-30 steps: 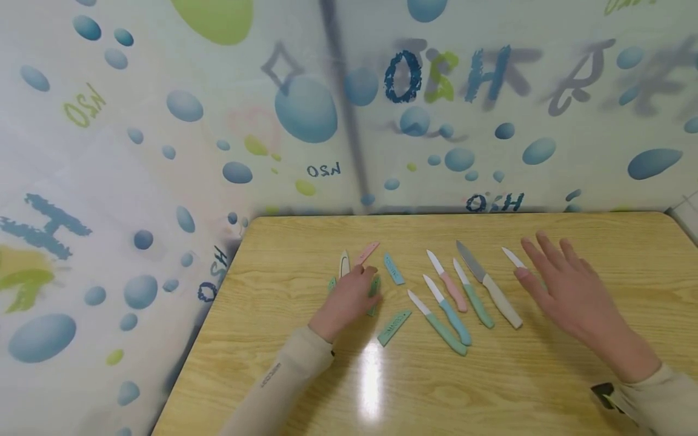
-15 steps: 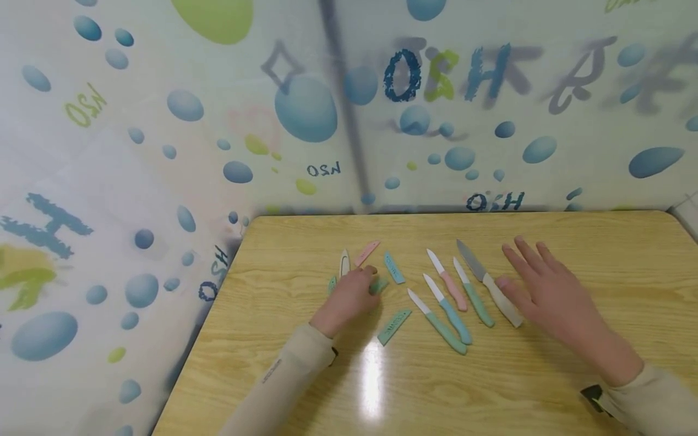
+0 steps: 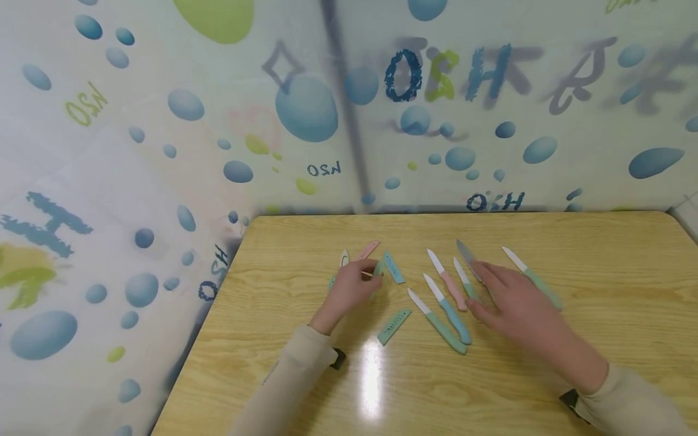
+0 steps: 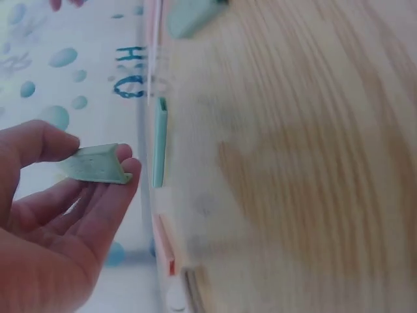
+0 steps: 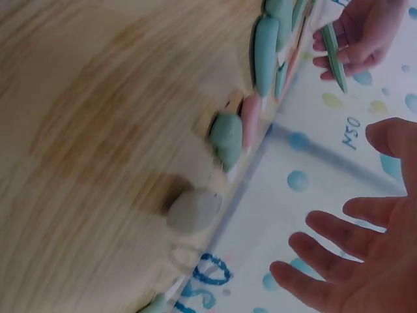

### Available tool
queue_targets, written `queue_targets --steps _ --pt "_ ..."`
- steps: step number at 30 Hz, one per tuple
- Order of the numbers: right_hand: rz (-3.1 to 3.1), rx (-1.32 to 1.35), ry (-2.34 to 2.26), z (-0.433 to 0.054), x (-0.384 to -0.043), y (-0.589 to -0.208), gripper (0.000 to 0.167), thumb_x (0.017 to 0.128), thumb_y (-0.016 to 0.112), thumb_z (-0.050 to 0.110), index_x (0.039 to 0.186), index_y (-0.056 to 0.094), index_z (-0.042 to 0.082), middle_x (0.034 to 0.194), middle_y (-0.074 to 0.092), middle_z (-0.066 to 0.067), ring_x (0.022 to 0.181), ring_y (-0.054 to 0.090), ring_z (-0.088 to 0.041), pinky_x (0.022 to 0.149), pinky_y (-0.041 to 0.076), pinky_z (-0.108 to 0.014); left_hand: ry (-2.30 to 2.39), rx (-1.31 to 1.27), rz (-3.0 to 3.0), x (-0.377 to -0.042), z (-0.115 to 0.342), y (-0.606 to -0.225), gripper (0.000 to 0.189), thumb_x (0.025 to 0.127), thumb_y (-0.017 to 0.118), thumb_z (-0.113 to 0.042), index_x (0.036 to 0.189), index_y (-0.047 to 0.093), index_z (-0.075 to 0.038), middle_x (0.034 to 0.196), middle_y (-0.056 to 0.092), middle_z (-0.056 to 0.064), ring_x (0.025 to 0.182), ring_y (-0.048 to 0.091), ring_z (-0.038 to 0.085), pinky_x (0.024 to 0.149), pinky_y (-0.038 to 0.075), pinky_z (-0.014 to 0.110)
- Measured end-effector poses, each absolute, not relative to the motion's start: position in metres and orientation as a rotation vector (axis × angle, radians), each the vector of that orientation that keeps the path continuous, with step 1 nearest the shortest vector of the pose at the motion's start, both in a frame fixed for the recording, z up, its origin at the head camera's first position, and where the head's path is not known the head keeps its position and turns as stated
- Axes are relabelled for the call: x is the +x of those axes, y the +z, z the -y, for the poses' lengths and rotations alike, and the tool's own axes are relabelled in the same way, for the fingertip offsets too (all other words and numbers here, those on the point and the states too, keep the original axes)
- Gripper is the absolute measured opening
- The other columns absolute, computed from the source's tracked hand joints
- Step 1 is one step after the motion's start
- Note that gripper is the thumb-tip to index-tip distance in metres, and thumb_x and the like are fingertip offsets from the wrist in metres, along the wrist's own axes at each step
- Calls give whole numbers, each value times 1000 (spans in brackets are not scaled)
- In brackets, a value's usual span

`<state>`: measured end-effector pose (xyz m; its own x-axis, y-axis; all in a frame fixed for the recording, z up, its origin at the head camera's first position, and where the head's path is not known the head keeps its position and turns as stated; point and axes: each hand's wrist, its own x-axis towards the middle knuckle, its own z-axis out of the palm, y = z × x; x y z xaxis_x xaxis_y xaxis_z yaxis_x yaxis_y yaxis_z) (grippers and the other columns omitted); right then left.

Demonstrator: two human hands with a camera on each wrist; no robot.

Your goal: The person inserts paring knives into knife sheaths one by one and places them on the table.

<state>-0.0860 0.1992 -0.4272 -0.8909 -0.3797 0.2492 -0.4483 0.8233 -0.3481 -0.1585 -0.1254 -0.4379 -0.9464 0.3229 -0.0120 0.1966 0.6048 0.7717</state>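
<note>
My left hand (image 3: 349,289) pinches a green knife sheath (image 4: 98,164) between thumb and fingers, lifted off the table, its open end showing in the left wrist view. With fingers spread, my right hand (image 3: 520,309) hovers over the knives. It partly covers a large knife (image 3: 468,255) with a grey blade, whose pale handle (image 5: 194,210) shows in the right wrist view, and a green-handled knife (image 3: 462,274). Left of these lie a pink-handled knife (image 3: 452,289), a blue-handled knife (image 3: 451,316) and another green-handled knife (image 3: 444,334).
Beyond my right hand lies one more green-handled knife (image 3: 540,287). Around my left hand are a blue sheath (image 3: 394,267), a pink sheath (image 3: 369,248), a cream sheath (image 3: 344,258) and a green sheath (image 3: 394,327). A patterned wall covering (image 3: 414,181) borders the wooden table (image 3: 616,254).
My right hand has moved left from the far-right green knife to above the large knife, uncovering the former. My left hand has lifted and turned the green sheath.
</note>
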Motion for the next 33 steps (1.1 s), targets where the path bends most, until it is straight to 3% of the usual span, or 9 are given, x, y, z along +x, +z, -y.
queue_targets --steps 3,6,12,18,24,33 --pt "2861 673 585 -187 -84 -430 68 93 78 32 147 52 -1 131 63 -27 116 61 -48 94 53 -64 1391 392 -2628 -158 123 -439 25 99 69 -12 121 73 -1 102 76 7 92 73 22 76 60 33" --pt "2842 737 570 -176 -82 -434 56 91 81 28 135 63 -1 118 69 -19 101 68 -39 84 59 -55 1541 320 -2537 -157 121 -442 25 99 68 -13 120 72 0 98 76 6 91 72 18 77 58 29" --pt "2787 803 508 -158 -80 -438 36 88 84 24 115 73 3 98 71 -6 80 68 -21 64 60 -38 2021 114 -2037 -156 116 -447 43 104 57 -4 144 52 10 115 71 23 102 72 25 92 61 34" --pt "2833 845 472 -142 -82 -444 27 90 83 24 102 73 3 89 68 -6 59 59 -12 48 49 -28 2189 72 -1772 -157 111 -450 43 108 50 -5 147 45 12 126 65 26 109 71 22 97 59 35" --pt "2853 871 443 -131 -81 -448 24 90 82 24 82 64 10 73 56 2 55 48 -8 46 45 -30 2288 -19 -1599 -156 108 -451 44 110 46 -6 151 41 9 127 65 20 114 69 22 99 57 31" --pt "2890 841 367 -121 -76 -448 31 88 84 22 75 61 7 66 50 -1 55 42 -10 45 42 -28 2404 -130 -1425 -156 106 -449 45 110 39 -2 153 35 9 130 62 23 111 70 23 101 56 33"
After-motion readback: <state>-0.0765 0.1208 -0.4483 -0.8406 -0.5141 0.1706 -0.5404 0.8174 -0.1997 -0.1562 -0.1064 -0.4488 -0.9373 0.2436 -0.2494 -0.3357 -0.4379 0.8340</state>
